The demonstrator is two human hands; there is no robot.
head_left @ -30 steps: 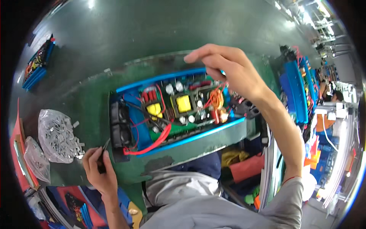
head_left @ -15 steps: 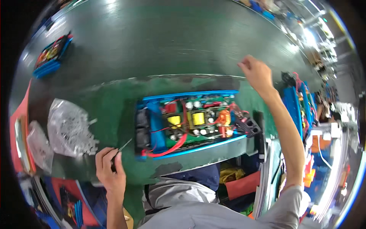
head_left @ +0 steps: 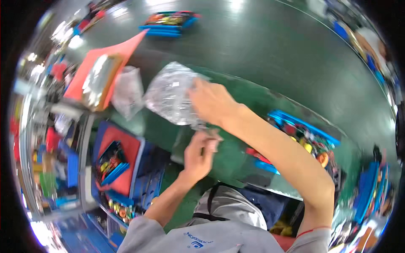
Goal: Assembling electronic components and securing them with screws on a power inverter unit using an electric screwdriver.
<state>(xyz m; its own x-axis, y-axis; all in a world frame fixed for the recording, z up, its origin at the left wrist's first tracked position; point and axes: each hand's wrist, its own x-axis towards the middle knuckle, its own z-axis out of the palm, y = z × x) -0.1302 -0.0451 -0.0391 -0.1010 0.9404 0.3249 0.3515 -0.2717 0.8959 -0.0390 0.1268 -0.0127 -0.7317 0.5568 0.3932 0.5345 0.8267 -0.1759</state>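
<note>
A clear plastic bag (head_left: 171,95) with small pale parts inside lies on the green work surface. My right hand (head_left: 215,101) reaches across to its right side; the fingertips are blurred against the bag, so their grip does not show. Just below, my left hand (head_left: 200,154) is closed with its fingers curled together near the bag's lower edge. What it holds, if anything, is smeared by motion. To the right, partly behind my right forearm, sits an open blue housing (head_left: 306,126) with a circuit board, yellow and copper-coloured coils and red wires.
Left of the bag lie a smaller whitish bag (head_left: 128,92) and a pink sheet (head_left: 120,48) carrying a shiny wrapped item. Another blue unit (head_left: 166,24) stands at the far side. Below left, a blue crate (head_left: 139,158) holds another unit on pink lining. More blue housings (head_left: 369,192) stand at right.
The view has turned left. My right hand has come from beyond the blue housing to the clear bag. My left hand, earlier holding a thin, dark-handled metal tool, is now beside the bag.
</note>
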